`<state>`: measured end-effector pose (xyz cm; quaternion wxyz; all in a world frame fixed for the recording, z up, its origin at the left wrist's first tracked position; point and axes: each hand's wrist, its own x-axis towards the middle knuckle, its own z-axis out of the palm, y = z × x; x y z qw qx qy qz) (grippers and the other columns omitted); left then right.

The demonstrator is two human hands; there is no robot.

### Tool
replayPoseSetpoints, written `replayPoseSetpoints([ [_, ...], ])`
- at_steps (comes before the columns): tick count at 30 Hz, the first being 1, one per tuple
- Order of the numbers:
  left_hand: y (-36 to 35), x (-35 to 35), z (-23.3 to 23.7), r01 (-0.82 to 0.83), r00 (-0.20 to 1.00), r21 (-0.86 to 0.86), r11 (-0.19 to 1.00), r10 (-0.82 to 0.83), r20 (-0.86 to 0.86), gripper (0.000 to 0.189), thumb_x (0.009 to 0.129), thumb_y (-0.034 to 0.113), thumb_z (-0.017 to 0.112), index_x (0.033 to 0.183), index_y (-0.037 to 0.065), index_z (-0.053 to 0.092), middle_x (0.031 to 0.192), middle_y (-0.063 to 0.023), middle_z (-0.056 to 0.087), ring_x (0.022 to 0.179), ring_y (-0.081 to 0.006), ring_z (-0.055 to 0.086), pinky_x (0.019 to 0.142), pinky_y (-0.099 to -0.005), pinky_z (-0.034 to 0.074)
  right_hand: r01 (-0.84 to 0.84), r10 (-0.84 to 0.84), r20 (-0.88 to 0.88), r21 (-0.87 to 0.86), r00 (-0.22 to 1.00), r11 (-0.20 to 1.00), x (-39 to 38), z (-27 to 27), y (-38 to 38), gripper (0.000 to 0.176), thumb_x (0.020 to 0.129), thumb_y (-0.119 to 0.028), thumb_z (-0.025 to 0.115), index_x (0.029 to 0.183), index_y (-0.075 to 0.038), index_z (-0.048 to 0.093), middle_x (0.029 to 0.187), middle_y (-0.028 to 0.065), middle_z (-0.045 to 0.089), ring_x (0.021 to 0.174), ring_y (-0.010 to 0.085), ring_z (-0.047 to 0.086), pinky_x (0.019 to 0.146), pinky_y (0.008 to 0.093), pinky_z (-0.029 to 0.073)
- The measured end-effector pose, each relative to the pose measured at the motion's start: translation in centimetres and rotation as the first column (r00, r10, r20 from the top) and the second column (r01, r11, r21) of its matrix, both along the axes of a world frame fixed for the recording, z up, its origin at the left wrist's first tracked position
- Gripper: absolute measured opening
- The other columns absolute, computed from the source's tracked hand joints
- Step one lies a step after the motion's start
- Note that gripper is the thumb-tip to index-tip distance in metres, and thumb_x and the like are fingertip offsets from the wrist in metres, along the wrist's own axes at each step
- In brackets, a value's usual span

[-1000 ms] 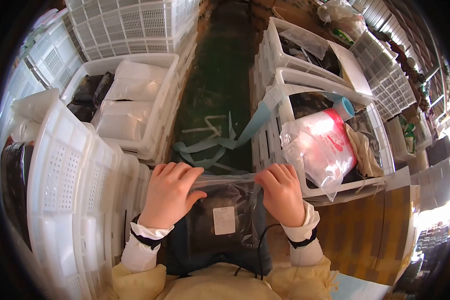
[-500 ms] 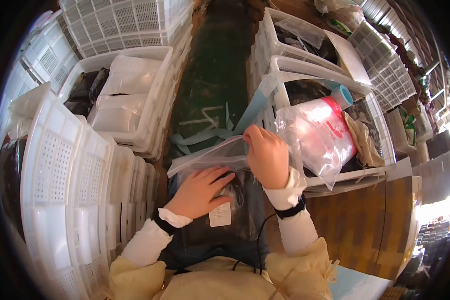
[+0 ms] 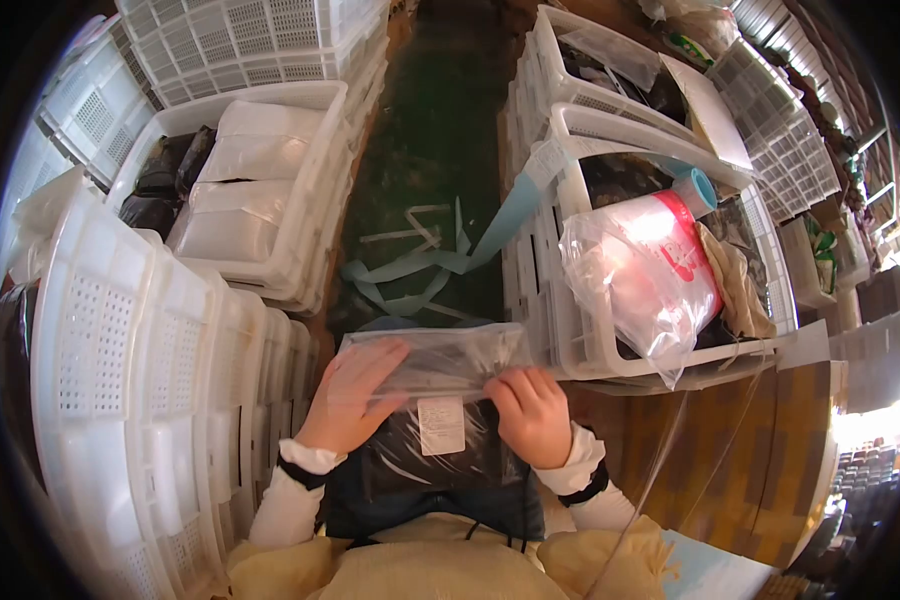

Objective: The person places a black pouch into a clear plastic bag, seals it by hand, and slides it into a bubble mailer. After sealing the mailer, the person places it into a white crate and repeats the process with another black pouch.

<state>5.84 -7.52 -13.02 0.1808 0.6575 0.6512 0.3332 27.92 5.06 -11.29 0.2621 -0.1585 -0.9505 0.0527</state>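
Observation:
On my lap lies a clear plastic bag (image 3: 440,358) with dark contents and a white printed label (image 3: 442,426) on its front. Its see-through top part is folded over toward me, just above the label. My right hand (image 3: 532,412) pinches the folded edge at the right, thumb and fingers pressed together. At the left side, my left hand (image 3: 355,395) has its fingers stretched out flat, partly seen through the clear plastic, with the thumb apart. What the dark contents are, I cannot make out.
White crates (image 3: 135,370) are stacked at my left; one crate (image 3: 315,150) holds white packages. To the right, a crate (image 3: 610,365) carries a red-and-clear plastic roll (image 3: 660,260). Light-blue strips (image 3: 410,270) lie on the green floor. Cardboard boxes (image 3: 740,450) stand at the lower right.
The bag's raised top has been folded down toward me. My right hand moved down with its edge; my left hand shifted left, from on top of the bag to its side.

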Motion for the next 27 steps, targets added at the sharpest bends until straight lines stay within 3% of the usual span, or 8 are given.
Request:
replayPoseSetpoints([
  [3, -2.2, 0.8, 0.6, -0.143, 0.988, -0.027, 0.989, 0.142, -0.055, 0.051, 0.077, 0.010, 0.062, 0.126, 0.006, 0.049, 0.126, -0.0147, 0.052, 0.118, -0.0341, 0.046, 0.101, -0.0403, 0.032, 0.003, -0.003, -0.025, 0.001, 1.000, 1.000, 1.2, -1.4, -1.6, 0.025, 0.064, -0.010, 0.058, 0.087, -0.001, 0.058, 0.085, 0.0089, 0.054, 0.082, 0.0248, 0.056, 0.075, 0.0376, 0.047],
  [7, -5.5, -0.4, -1.9, -0.471, 0.832, -0.062, 0.880, 0.466, 0.299, 0.033, 0.077, 0.003, 0.059, 0.110, 0.005, 0.059, 0.123, -0.0131, 0.053, 0.114, -0.0314, 0.050, 0.097, -0.0400, 0.038, 0.021, -0.019, -0.066, 0.027, 0.998, 0.999, 2.1, -2.2, -2.5, 0.025, 0.065, -0.010, 0.059, 0.089, -0.002, 0.059, 0.088, 0.0082, 0.055, 0.084, 0.0231, 0.056, 0.079, 0.0393, 0.046],
  [10, -4.7, 0.7, 1.8, -0.571, 0.813, 0.054, 0.820, 0.554, 0.181, 0.024, 0.077, 0.000, 0.058, 0.101, 0.002, 0.061, 0.121, -0.0143, 0.053, 0.113, -0.0320, 0.050, 0.094, -0.0406, 0.040, 0.033, -0.031, -0.067, 0.035, 0.997, 0.999, 2.3, -2.8, -2.9, 0.026, 0.066, -0.011, 0.059, 0.090, -0.003, 0.060, 0.089, 0.0074, 0.055, 0.085, 0.0219, 0.056, 0.080, 0.0391, 0.045],
  [12, -1.8, 2.8, 4.8, -0.290, 0.948, 0.157, 0.944, 0.305, -0.086, 0.025, 0.078, -0.001, 0.056, 0.103, 0.001, 0.061, 0.116, -0.0149, 0.055, 0.111, -0.0340, 0.051, 0.093, -0.0404, 0.042, 0.029, -0.026, -0.071, 0.040, 0.997, 0.999, 2.4, -2.9, -3.1, 0.026, 0.066, -0.012, 0.059, 0.091, -0.004, 0.061, 0.090, 0.0066, 0.056, 0.085, 0.0211, 0.055, 0.081, 0.0388, 0.045],
  [13, -0.6, 3.9, 5.0, -0.181, 0.965, 0.082, 0.980, 0.193, -0.177, 0.029, 0.079, 0.003, 0.058, 0.108, 0.002, 0.059, 0.123, -0.0141, 0.051, 0.117, -0.0345, 0.047, 0.095, -0.0403, 0.040, 0.025, -0.021, -0.078, 0.043, 0.997, 0.999, 2.4, -2.9, -3.1, 0.026, 0.067, -0.012, 0.059, 0.092, -0.004, 0.061, 0.090, 0.0061, 0.056, 0.086, 0.0207, 0.055, 0.081, 0.0386, 0.044],
  [14, 0.3, 4.8, 3.9, -0.127, 0.982, 0.008, 0.992, 0.127, -0.139, 0.039, 0.081, 0.016, 0.060, 0.119, 0.007, 0.055, 0.132, -0.0126, 0.045, 0.124, -0.0352, 0.039, 0.101, -0.0468, 0.032, 0.021, -0.017, -0.086, 0.047, 0.996, 0.999, 2.5, -2.8, -3.1, 0.026, 0.067, -0.012, 0.058, 0.092, -0.005, 0.061, 0.091, 0.0056, 0.056, 0.086, 0.0203, 0.055, 0.082, 0.0384, 0.044],
  [17, 1.3, 6.2, 1.5, -0.021, 0.917, -0.025, 0.999, 0.010, -0.399, 0.050, 0.081, 0.028, 0.060, 0.127, 0.013, 0.050, 0.137, -0.0105, 0.041, 0.128, -0.0355, 0.033, 0.103, -0.0541, 0.021, 0.065, -0.058, -0.070, 0.095, 0.996, 0.993, 2.9, -3.3, -2.9, 0.026, 0.068, -0.012, 0.058, 0.093, -0.007, 0.062, 0.092, 0.0041, 0.057, 0.085, 0.0185, 0.055, 0.081, 0.0369, 0.043],
  [27, 1.1, 5.9, 0.6, 0.013, 0.906, -0.027, 1.000, -0.023, -0.422, 0.046, 0.076, 0.041, 0.064, 0.121, 0.034, 0.057, 0.138, -0.0079, 0.039, 0.125, -0.0370, 0.033, 0.102, -0.0573, 0.017, 0.072, -0.049, -0.096, 0.253, 0.994, 0.965, 3.7, -4.4, -1.6, 0.027, 0.065, -0.015, 0.059, 0.091, -0.010, 0.063, 0.090, -0.0011, 0.059, 0.081, 0.0142, 0.052, 0.076, 0.0324, 0.035],
])
